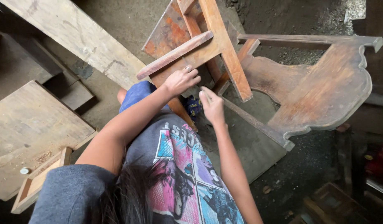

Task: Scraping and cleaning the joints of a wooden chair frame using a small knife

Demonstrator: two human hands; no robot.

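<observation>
Head view looks down on a person seated over an overturned wooden chair [282, 79]. Left hand [181, 81] lies on top of a chair rail [175, 54], fingers [191, 74] curled over its lower edge, a ring on one; grip looks closed on the wood, though the fingertips are partly hidden behind the rail. Right hand [212, 107] sits just below and right of the left, fingers bunched around something thin and pale [205, 96] that pokes up past the thumb; too small to tell what it is. That tip is near the chair leg [226, 54], which runs diagonally above the right fingers; can't tell if it touches. Carved chair back [324, 91] spreads out to the right of both hands, well apart from the fingers. Blue cloth bit [193, 107] shows between the two wrists, just beside the right hand. Far left of the left arm: a flat board [30, 128] and a long plank [75, 33] on dirt floor [303, 174]. Small wooden frame [38, 180] under the left elbow.
</observation>
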